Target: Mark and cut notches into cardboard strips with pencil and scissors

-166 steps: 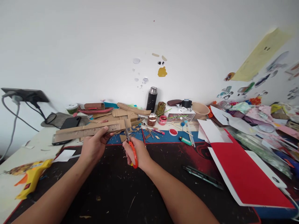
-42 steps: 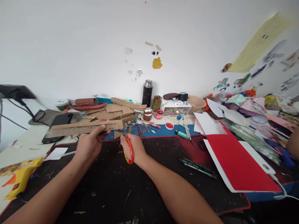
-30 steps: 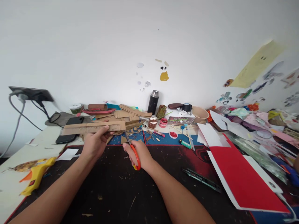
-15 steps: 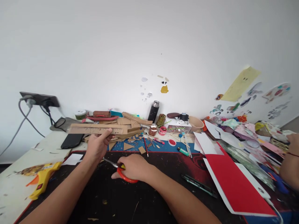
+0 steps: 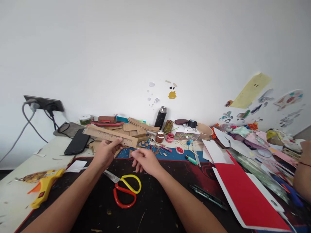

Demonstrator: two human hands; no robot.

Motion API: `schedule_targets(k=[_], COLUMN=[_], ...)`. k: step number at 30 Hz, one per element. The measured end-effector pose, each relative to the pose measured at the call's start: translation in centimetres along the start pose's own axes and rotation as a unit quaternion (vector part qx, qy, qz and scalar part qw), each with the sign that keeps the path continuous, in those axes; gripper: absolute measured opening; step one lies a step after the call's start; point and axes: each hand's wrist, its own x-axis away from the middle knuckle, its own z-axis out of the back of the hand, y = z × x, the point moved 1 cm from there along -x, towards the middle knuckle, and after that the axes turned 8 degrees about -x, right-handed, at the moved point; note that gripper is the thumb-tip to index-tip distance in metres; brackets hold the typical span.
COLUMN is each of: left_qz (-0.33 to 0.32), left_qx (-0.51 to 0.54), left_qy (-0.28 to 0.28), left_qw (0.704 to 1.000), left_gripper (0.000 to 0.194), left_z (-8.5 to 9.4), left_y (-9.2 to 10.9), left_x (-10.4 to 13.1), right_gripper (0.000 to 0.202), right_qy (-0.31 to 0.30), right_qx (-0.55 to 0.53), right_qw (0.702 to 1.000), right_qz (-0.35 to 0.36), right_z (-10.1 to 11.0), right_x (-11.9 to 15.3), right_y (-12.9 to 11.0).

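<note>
Pinched in my left hand (image 5: 108,152) are a clear ruler (image 5: 100,134) and a brown cardboard strip (image 5: 130,139) lying together, held up over the back of the desk and tilted down to the right. My right hand (image 5: 145,160) is above the dark mat, just right of the left one, with loosely bent fingers apart and nothing in them. Below and between my hands, scissors (image 5: 123,189) with one yellow and one red handle lie on the mat, their blade tips partly hidden by my left wrist.
A yellow glue gun (image 5: 46,187) and a phone (image 5: 77,142) lie at left. Cardboard scraps (image 5: 136,127), paint jars (image 5: 159,137) and a black flask (image 5: 160,118) stand along the wall. Right are a cutter (image 5: 207,195), red card (image 5: 250,194) and another person's arm (image 5: 302,174).
My right hand has let go of the scissors, which now lie on the mat, and has moved up towards the ruler. The ruler and cardboard have tilted and shifted slightly right.
</note>
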Motion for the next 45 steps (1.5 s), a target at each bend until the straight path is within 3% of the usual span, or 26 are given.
schedule_targets(k=[5,9,13,19,26,33,40,45], left_qz=[0.028,0.044,0.064,0.074,0.071,0.061,0.019,0.005], left_qx=[-0.072,-0.119,-0.142,-0.108,-0.069,-0.041,-0.005,0.022], left_qy=[-0.067,-0.116,-0.138,-0.119,-0.103,-0.047,0.004,0.036], left_qw=[0.995,0.985,0.978,0.984,0.990,0.996,1.000,0.999], left_gripper=[0.039,0.036,0.036,0.044,0.058,0.066,0.056,0.058], left_z=[-0.4,-0.9,-0.9,-1.1,-2.0,-1.3,-0.7,-0.2], left_y=[-0.1,-0.1,-0.8,-1.5,-0.7,-1.1,-1.5,-1.1], left_x=[0.5,0.9,1.1,1.5,2.0,1.9,1.1,0.3], right_gripper=[0.074,0.074,0.065,0.046,0.055,0.061,0.067,0.067], right_qy=[0.039,0.042,-0.013,-0.036,-0.061,-0.100,-0.048,0.040], right_qx=[-0.062,-0.088,-0.083,-0.079,-0.122,-0.110,-0.131,-0.163], right_qw=[0.997,0.994,0.996,0.996,0.990,0.989,0.990,0.985], right_qz=[0.034,0.053,0.025,0.021,0.027,0.005,0.018,0.033], right_z=[1.1,0.9,0.8,1.1,1.2,1.0,1.8,2.9], right_x=[-2.2,-2.4,-1.2,-0.4,-0.7,-0.8,-1.1,-1.4], right_y=[0.8,1.6,2.5,2.5,2.3,2.9,2.5,2.3])
